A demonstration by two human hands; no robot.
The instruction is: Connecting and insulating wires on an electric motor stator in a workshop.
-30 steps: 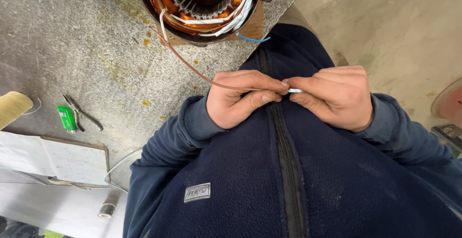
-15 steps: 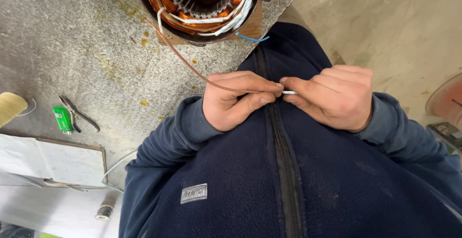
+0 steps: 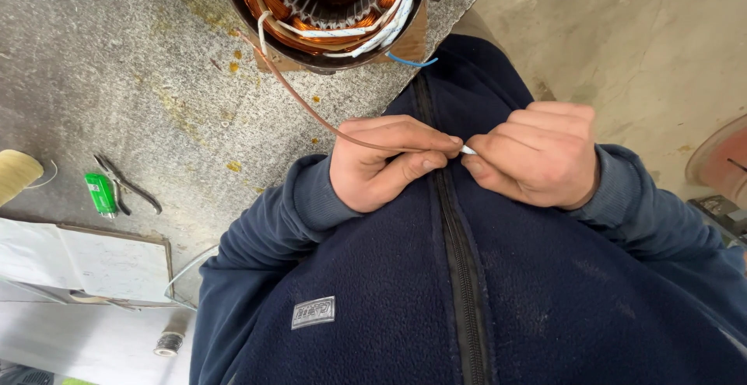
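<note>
A person in a dark blue zipped fleece works with both hands held close against the chest, seen from above. The left hand is closed, forefinger and thumb pinched on a thin copper-coloured wire just short of its end; the right hand is curled into a loose fist, its thumb and forefinger nipping a small white sleeve at the wire's tip, so the two hands nearly touch above the zip. From the left fingers the wire runs up and away to the left, in a shallow curve, to a round motor stator standing on the grey concrete floor, its copper windings bound with white lacing. Well apart, at the left, lie a green lighter beside a pair of small pliers, with a spool of pale twine at the frame's edge and a white board below them.
</note>
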